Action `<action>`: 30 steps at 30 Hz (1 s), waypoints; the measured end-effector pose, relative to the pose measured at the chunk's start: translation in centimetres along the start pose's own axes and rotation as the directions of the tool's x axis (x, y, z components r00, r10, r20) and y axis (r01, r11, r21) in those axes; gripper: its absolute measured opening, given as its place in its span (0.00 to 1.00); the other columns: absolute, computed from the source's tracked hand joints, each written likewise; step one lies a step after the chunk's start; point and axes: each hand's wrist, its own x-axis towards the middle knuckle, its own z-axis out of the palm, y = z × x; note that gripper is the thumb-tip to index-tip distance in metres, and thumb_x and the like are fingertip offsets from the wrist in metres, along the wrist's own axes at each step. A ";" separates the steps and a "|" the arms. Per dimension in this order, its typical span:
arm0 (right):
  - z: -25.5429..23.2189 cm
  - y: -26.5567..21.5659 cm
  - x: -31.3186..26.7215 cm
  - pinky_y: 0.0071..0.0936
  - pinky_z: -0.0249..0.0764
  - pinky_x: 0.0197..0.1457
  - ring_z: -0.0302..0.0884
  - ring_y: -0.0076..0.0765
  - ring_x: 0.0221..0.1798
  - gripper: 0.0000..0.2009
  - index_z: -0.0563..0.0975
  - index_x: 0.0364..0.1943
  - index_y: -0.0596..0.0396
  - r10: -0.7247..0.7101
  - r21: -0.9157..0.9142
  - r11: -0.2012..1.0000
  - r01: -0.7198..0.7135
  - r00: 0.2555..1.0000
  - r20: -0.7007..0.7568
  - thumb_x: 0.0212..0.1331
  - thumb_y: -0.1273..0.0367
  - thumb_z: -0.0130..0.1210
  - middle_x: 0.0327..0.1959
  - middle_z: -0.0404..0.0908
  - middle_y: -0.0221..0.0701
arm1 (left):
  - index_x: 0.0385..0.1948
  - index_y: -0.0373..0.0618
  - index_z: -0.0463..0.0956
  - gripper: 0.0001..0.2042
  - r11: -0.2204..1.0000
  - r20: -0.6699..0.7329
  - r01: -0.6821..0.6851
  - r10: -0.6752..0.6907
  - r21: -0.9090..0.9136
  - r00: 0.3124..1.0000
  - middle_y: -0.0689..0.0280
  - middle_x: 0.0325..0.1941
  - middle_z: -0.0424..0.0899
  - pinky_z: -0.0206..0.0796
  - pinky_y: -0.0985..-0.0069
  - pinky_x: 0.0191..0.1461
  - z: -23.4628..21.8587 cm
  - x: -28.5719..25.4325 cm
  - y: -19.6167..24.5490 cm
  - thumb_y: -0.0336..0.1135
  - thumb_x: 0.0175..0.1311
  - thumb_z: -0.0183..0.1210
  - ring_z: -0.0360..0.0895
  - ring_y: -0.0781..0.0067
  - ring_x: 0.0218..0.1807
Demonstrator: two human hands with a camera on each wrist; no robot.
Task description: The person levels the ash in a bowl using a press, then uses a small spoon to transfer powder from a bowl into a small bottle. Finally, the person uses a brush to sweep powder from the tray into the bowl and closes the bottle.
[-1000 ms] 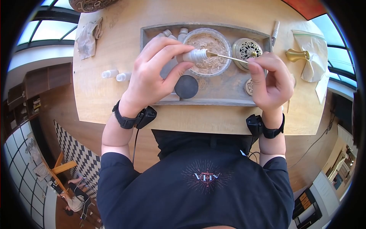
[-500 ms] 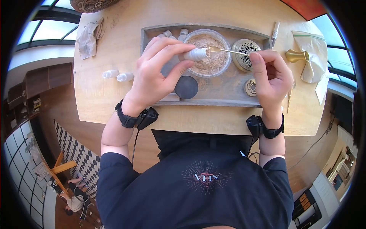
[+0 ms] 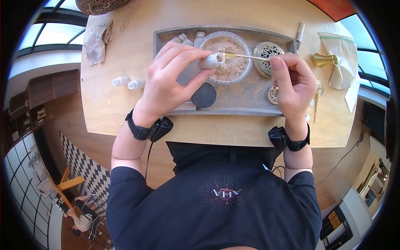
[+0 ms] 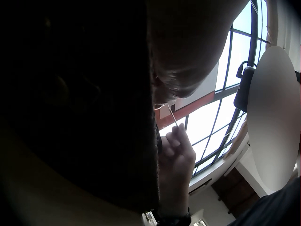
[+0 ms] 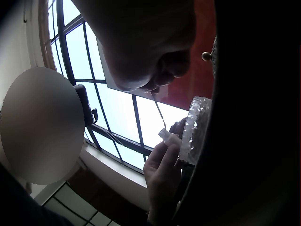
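Observation:
In the head view, my left hand [image 3: 166,81] holds a small white bottle [image 3: 211,62] between thumb and fingers, its uncapped mouth tilted towards me. My right hand [image 3: 295,81] pinches the handle of a thin brass spoon [image 3: 246,56]. The spoon's tip lies right beside the bottle's mouth. Both are above a clear bowl [image 3: 249,67] of pale brown powder [image 3: 232,73]. From below, the right wrist view shows the bottle [image 5: 170,137], the spoon [image 5: 160,113] and the faceted bowl wall [image 5: 195,129].
A grey tray [image 3: 250,109] carries the bowl, a dark round disc [image 3: 203,95], an openwork brass lid [image 3: 268,54] and several bottles. Two white bottles [image 3: 128,83] lie left of it. A brass vessel [image 3: 324,61], a plastic bag [image 3: 342,43] and a marker [image 3: 300,36] are at the right.
The spoon's tip has come out of the bottle's mouth and now sits beside it. My left hand has turned the bottle so that its mouth faces more towards me.

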 end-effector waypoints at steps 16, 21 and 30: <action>0.2 0.2 1.0 0.14 0.64 0.27 0.70 0.11 0.23 0.05 0.85 0.34 0.60 -0.105 -0.445 0.889 0.109 0.994 0.035 0.65 0.71 0.67 0.22 0.83 0.24 | 0.41 0.41 0.86 0.15 0.996 -0.133 0.076 -0.068 0.053 0.989 0.63 0.34 0.86 0.74 0.72 0.39 -0.4 0.2 -0.2 0.24 0.51 0.75 0.79 0.65 0.35; 0.2 0.4 0.8 0.13 0.64 0.29 0.70 0.10 0.25 0.06 0.85 0.35 0.60 0.056 -0.288 0.957 -0.034 0.996 0.068 0.66 0.71 0.67 0.23 0.81 0.21 | 0.42 0.41 0.86 0.15 0.996 -0.091 0.066 -0.060 0.064 0.994 0.62 0.35 0.86 0.74 0.72 0.39 -0.4 0.1 -0.5 0.24 0.51 0.75 0.80 0.64 0.36; -0.3 0.5 0.9 0.11 0.60 0.29 0.67 0.08 0.27 0.08 0.84 0.35 0.61 0.218 -0.020 0.976 -0.217 0.976 0.021 0.68 0.69 0.66 0.24 0.77 0.18 | 0.48 0.41 0.85 0.18 0.995 -0.065 -0.011 0.018 0.095 0.998 0.60 0.44 0.87 0.74 0.69 0.45 -0.4 0.0 -0.6 0.21 0.53 0.72 0.80 0.61 0.41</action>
